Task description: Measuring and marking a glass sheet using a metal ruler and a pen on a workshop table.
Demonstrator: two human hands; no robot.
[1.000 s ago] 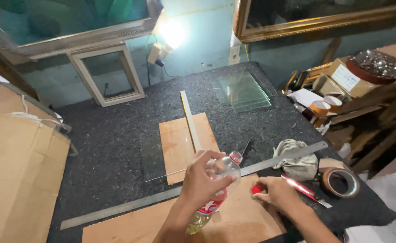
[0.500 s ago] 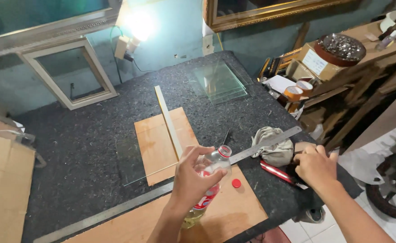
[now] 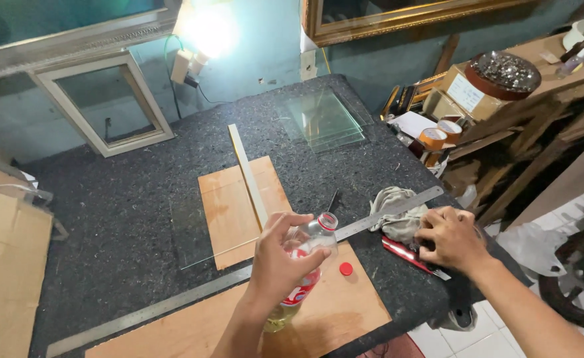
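Observation:
My left hand (image 3: 280, 257) grips a clear plastic bottle (image 3: 303, 273) with a red label and no cap, a little yellowish liquid at its bottom. Its red cap (image 3: 346, 268) lies on the plywood board (image 3: 345, 311) just right of the bottle. My right hand (image 3: 450, 237) rests at the table's right edge, fingers curled over a grey rag (image 3: 394, 204) and a red-handled tool (image 3: 408, 256). A long steel ruler (image 3: 173, 305) runs diagonally under both hands. A glass pane (image 3: 196, 229) lies on a smaller plywood board (image 3: 239, 205) with a thin wooden strip (image 3: 247, 174) on it.
Stacked glass sheets (image 3: 322, 120) lie at the table's far side. A white picture frame (image 3: 103, 106) leans on the wall. Cardboard (image 3: 3, 265) stands at left. Tape rolls (image 3: 438, 136) and boxes crowd wooden shelves at right. A black pen (image 3: 332, 200) lies near the ruler.
My right hand left the red cap on the board and moved right to the rag and red tool at the table edge. The left hand kept holding the bottle.

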